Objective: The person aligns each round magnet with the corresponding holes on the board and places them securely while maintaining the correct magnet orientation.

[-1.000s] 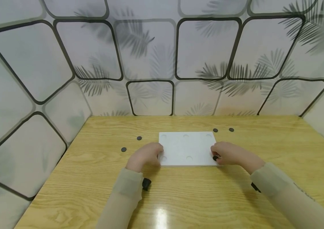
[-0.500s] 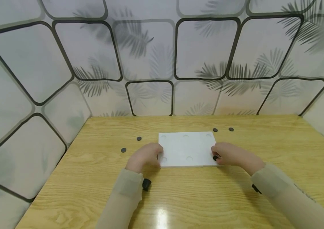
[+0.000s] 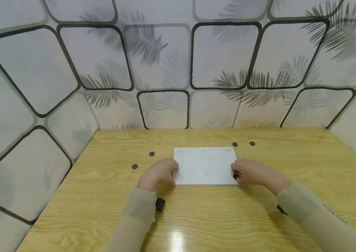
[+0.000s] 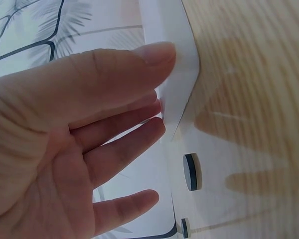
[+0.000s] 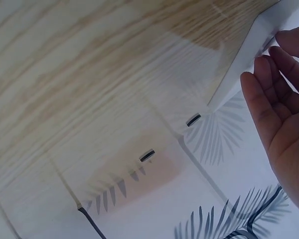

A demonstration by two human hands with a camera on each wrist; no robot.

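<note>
A white rectangular board (image 3: 204, 166) with shallow round recesses lies on the table. At its left end, my left hand (image 3: 159, 174) touches the board's edge with thumb and fingertips. In the left wrist view the thumb (image 4: 154, 55) overlaps the board's side, and the other fingers are fairly straight. My right hand (image 3: 251, 170) is at the board's near right corner, thumb and fingertips around a small black disc (image 3: 236, 176). In the right wrist view the fingers (image 5: 261, 94) mostly hide that disc.
Two black discs lie left of the board, the nearer disc (image 3: 135, 166) and a farther disc (image 3: 151, 153). Two more, one disc (image 3: 235, 144) and another disc (image 3: 252, 143), lie behind its right end. A patterned wall (image 3: 222, 56) closes off the wooden table (image 3: 209, 217).
The hands, board and discs keep their places relative to each other. Only the head view has shifted slightly.
</note>
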